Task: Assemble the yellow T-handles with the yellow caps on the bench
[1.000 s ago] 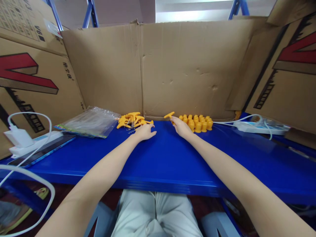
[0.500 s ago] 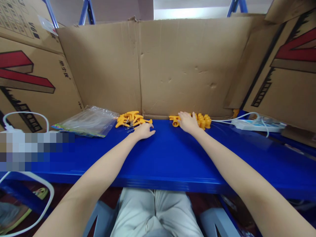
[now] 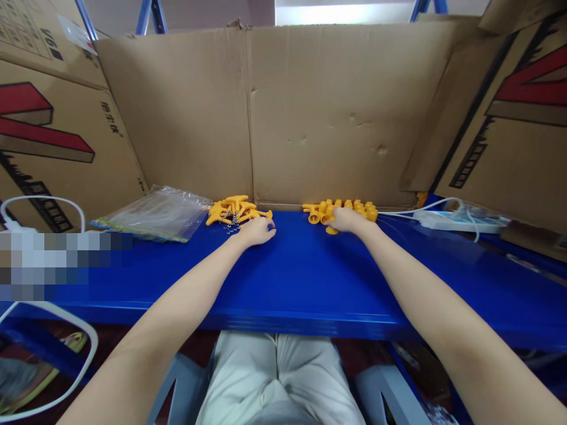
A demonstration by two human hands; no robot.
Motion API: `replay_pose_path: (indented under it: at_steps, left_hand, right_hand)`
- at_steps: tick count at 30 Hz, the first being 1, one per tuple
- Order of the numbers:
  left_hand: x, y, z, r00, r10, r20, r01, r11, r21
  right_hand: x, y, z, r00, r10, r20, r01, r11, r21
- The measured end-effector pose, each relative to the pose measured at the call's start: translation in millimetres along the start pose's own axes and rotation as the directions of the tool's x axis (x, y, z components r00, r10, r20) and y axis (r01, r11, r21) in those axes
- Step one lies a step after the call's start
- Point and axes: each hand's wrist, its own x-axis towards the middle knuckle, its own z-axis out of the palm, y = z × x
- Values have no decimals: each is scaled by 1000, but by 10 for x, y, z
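A pile of orange T-shaped plastic parts [image 3: 233, 211] with small metal springs lies at the back of the blue table [image 3: 292, 271], left of centre. My left hand [image 3: 257, 230] rests palm down just in front of that pile, fingers stretched out, holding nothing. To the right stands a cluster of orange cap-shaped parts [image 3: 361, 209], some tipped over. My right hand [image 3: 348, 219] lies on that cluster with fingers curled around one or more caps; one orange cap [image 3: 331, 230] shows under its palm.
Cardboard walls [image 3: 336, 112] enclose the table at the back and both sides. A clear plastic bag [image 3: 155, 213] lies back left. A white power strip with cables [image 3: 456, 219] sits at the right, a white cable [image 3: 48, 203] at the left. Grey stool below.
My right hand put the T-shaped part down beside the caps, then moved right onto the cap cluster and closed there. Several caps tipped over. My left hand stayed put.
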Motion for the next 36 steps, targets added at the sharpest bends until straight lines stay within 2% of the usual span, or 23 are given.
replay_pose_path:
  at_steps: [3, 7, 10, 12, 14, 16, 18, 25, 28, 30, 33, 36]
  left_hand:
    - [6, -28, -3, 998, -47, -30, 48, 998, 32]
    - [29, -146, 8, 978, -96, -186, 109, 992, 62]
    - [35, -264, 19, 958, -98, -270, 126, 988, 89]
    - [32, -340, 32, 962, -137, -238, 164, 981, 100]
    - [29, -406, 50, 973, -180, -143, 196, 975, 108]
    - [31, -455, 68, 980, -191, -57, 197, 974, 109]
    - [37, -481, 76, 981, -190, -43, 193, 976, 105]
    - [49, -443, 26, 932, -288, -221, 308, 949, 60]
    - [69, -438, 13, 887, -331, -321, 344, 939, -17]
    - [91, -440, 3, 835, -354, -422, 334, 935, -123]
    - [124, -430, -25, 740, -384, -552, 228, 916, -331]
    - [145, -390, -66, 650, -438, -621, 92, 857, -507]
  right_hand:
    - [8, -94, 71, 986, -104, 129, 84, 985, 149]
    - [0, -260, 223, 982, -188, -18, 183, 928, 324]
    - [-2, -341, 323, 969, -236, -70, 243, 873, 423]
    - [-6, -364, 357, 961, -267, -73, 268, 832, 486]
    - [-16, -374, 360, 956, -288, -60, 275, 804, 527]
    - [-32, -383, 340, 959, -282, -39, 260, 810, 526]
    - [-53, -399, 307, 965, -261, -30, 241, 834, 497]
    - [-105, -460, 240, 965, -259, -31, 250, 883, 397]
    - [-102, -462, 242, 966, -258, -24, 248, 898, 363]
    - [-96, -457, 249, 964, -264, -8, 250, 901, 353]
    - [-89, -452, 260, 963, -267, 12, 250, 913, 322]
    - [-100, -463, 265, 963, -271, 4, 258, 921, 291]
